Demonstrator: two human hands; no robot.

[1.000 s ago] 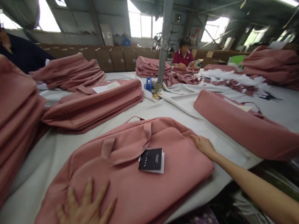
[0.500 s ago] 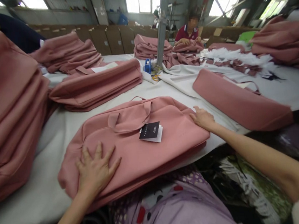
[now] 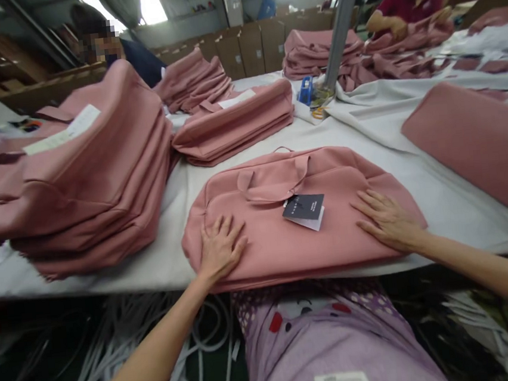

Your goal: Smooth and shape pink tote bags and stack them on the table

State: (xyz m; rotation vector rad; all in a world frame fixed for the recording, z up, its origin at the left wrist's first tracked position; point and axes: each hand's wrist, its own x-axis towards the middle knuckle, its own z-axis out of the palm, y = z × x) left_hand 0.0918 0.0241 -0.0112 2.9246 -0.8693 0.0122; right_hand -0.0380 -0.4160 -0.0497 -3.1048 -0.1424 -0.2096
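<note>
A pink bag (image 3: 268,243) lies flat at the table's front edge, its handle (image 3: 276,189) folded onto its face. A black and white hang tag (image 3: 305,208) rests on it below the handle. My left hand (image 3: 221,247) presses on the bag's left part with fingers spread. Over on its right part, my right hand (image 3: 387,219) lies flat, fingers apart. Neither hand grasps anything.
Stacked pink bags (image 3: 100,181) stand at left, with a smaller pile (image 3: 239,126) behind. Another pink bag (image 3: 468,134) lies at right. A metal post (image 3: 340,32) rises beside a blue tape dispenser (image 3: 305,91) and yellow-handled scissors (image 3: 318,113). Two people work across the table.
My right hand has moved from the bag's right edge onto its face. The bag now lies squarer to the table edge. The view has turned left.
</note>
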